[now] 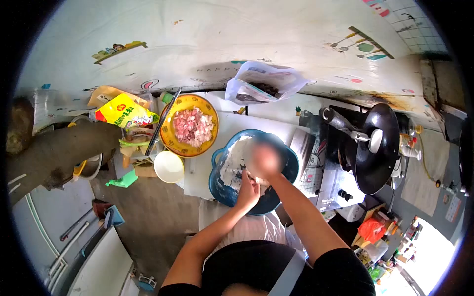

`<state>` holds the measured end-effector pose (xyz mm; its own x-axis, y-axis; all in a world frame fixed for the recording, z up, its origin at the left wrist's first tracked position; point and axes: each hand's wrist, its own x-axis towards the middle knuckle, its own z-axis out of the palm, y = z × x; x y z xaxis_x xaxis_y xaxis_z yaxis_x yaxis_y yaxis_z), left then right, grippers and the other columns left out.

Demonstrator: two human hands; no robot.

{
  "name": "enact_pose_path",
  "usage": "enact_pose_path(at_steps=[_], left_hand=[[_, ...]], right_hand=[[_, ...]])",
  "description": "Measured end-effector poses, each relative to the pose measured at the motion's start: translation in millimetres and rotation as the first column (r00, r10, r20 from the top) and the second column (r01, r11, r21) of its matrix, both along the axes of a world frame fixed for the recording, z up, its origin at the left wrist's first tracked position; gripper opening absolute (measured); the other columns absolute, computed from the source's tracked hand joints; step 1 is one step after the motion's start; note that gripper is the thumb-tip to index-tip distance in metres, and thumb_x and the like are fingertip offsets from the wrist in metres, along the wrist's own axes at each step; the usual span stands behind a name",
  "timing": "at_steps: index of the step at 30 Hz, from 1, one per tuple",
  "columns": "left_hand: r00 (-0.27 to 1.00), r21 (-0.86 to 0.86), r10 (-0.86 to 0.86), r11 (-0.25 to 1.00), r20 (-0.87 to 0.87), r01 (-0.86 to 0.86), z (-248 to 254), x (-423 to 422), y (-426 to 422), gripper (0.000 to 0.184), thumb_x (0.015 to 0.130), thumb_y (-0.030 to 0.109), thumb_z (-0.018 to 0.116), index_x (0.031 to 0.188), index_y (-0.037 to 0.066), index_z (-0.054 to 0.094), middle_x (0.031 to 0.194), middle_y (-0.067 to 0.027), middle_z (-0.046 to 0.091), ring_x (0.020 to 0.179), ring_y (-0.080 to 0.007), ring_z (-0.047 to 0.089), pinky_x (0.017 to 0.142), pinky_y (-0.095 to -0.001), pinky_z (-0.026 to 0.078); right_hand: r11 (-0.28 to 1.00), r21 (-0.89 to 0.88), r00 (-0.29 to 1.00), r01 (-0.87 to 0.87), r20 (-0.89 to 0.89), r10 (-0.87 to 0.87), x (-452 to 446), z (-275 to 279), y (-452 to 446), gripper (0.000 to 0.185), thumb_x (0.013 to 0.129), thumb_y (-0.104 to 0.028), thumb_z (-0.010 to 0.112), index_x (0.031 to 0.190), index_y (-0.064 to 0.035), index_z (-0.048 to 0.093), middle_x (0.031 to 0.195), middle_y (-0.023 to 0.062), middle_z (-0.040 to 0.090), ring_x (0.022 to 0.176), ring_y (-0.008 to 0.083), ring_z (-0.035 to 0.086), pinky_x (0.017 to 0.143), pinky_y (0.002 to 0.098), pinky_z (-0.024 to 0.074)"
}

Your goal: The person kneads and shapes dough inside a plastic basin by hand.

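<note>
A blue basin (216, 185) with handles stands on the counter in front of me, with a white, floury mass (233, 165) in it. My left hand (249, 190) reaches into the near part of the basin, fingers bent together in a pinch against the white mass. What they hold, if anything, is too small to make out. Over the right half of the basin is my right hand (266, 159), smeared by blur, so its fingers do not show. The two hands are close together, and part of the white mass is hidden beneath them.
A yellow bowl of chopped raw meat (192, 127) stands left, with black chopsticks (163, 121) across its rim. Near it are a white bowl (169, 166) and a yellow packet (126, 111). An open bag (264, 86) stands behind; a wok (377, 158) sits right.
</note>
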<state>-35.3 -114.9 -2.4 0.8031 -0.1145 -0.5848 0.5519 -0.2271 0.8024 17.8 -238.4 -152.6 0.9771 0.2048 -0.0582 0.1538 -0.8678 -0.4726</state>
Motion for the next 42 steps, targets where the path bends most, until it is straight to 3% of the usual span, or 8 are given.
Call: enact_pose_path(at_steps=[4,8,12,14,19,25,32,42], left_hand=[[0.969,-0.206,0.214,0.95,-0.126,-0.236,-14,-11,-31,0.065,0.081,-0.005,0.047,0.132,-0.002,0.008,0.097,-0.0167,0.055,0.072,-0.017,0.059,0.062,-0.0281,0.05],[0.868,-0.358,0.464,0.791,-0.176,-0.496,-68,-29,-54,0.054,0.079,-0.008,0.046,0.126,-0.001,0.02,0.099,-0.0156,0.049,0.072,-0.0127,0.055,0.058,-0.0246,0.047],[0.881,-0.465,0.39,0.749,-0.267,-0.472,12,1,-26,0.059,0.079,-0.005,0.051,0.129,-0.003,0.021,0.11,-0.0168,0.05,0.09,-0.022,0.057,0.076,-0.0309,0.048],[0.934,-0.387,0.356,0.862,0.005,-0.327,-23,-16,-18,0.062,0.078,-0.002,0.053,0.132,-0.002,0.023,0.113,-0.0184,0.05,0.1,-0.0271,0.053,0.087,-0.036,0.043],[0.866,0.222,-0.101,0.975,0.489,-0.012,13,6,21,0.063,0.079,0.01,0.063,0.134,0.004,0.034,0.118,-0.0219,0.049,0.107,-0.0335,0.051,0.092,-0.039,0.04],[0.808,0.318,-0.334,0.928,0.486,0.193,12,41,25,0.045,0.075,0.004,0.064,0.117,0.007,0.05,0.091,-0.0215,0.05,0.085,-0.0408,0.053,0.072,-0.0442,0.045],[0.738,0.474,-0.518,0.827,0.433,0.302,-9,62,17,0.022,0.074,0.01,0.058,0.096,0.008,0.06,0.088,-0.0248,0.052,0.075,-0.0411,0.057,0.066,-0.0484,0.047],[0.779,0.477,-0.535,0.805,0.328,0.353,-19,71,9,0.025,0.081,0.011,0.05,0.105,0.007,0.055,0.096,-0.0215,0.05,0.075,-0.0399,0.059,0.065,-0.0486,0.049]], right_hand=[[0.97,-0.234,0.998,-0.065,-0.012,0.064,20,33,10,0.018,0.087,-0.015,0.05,0.103,-0.0079,0.054,0.094,0.005,0.054,0.083,0.0171,0.052,0.076,0.0301,0.0452],[0.97,0.244,0.999,0.002,0.05,-0.014,18,49,1,0.014,0.09,-0.013,0.047,0.099,-0.0069,0.056,0.09,0.0031,0.054,0.078,0.015,0.051,0.072,0.0276,0.046],[0.997,0.002,0.995,0.076,0.058,-0.076,9,67,9,0.015,0.088,-0.011,0.05,0.099,-0.0054,0.057,0.09,0.0067,0.056,0.079,0.0198,0.054,0.072,0.03,0.0463],[0.985,-0.121,0.991,0.121,0.069,-0.113,6,80,8,0.015,0.087,-0.011,0.051,0.099,-0.0046,0.057,0.09,0.0085,0.057,0.08,0.0222,0.055,0.072,0.0312,0.0465],[0.844,0.346,0.905,0.411,-0.046,-0.422,-9,175,11,0.021,0.084,-0.016,0.052,0.099,-0.0015,0.056,0.092,0.0174,0.059,0.084,0.0316,0.058,0.072,0.0394,0.0467],[0.81,0.245,0.839,0.533,-0.277,-0.468,-19,145,1,0.03,0.083,-0.023,0.056,0.104,-0.0021,0.056,0.094,0.0198,0.061,0.085,0.0388,0.059,0.073,0.0429,0.0471],[0.88,-0.091,0.884,0.465,0.093,-0.458,7,121,23,0.018,0.075,-0.02,0.059,0.073,-0.0022,0.061,0.074,0.0162,0.058,0.067,0.0305,0.056,0.06,0.0418,0.0448],[0.945,-0.149,0.95,0.292,-0.069,-0.305,20,116,17,0.019,0.075,-0.024,0.059,0.077,-0.0048,0.06,0.078,0.016,0.058,0.072,0.0307,0.056,0.062,0.0417,0.044]])
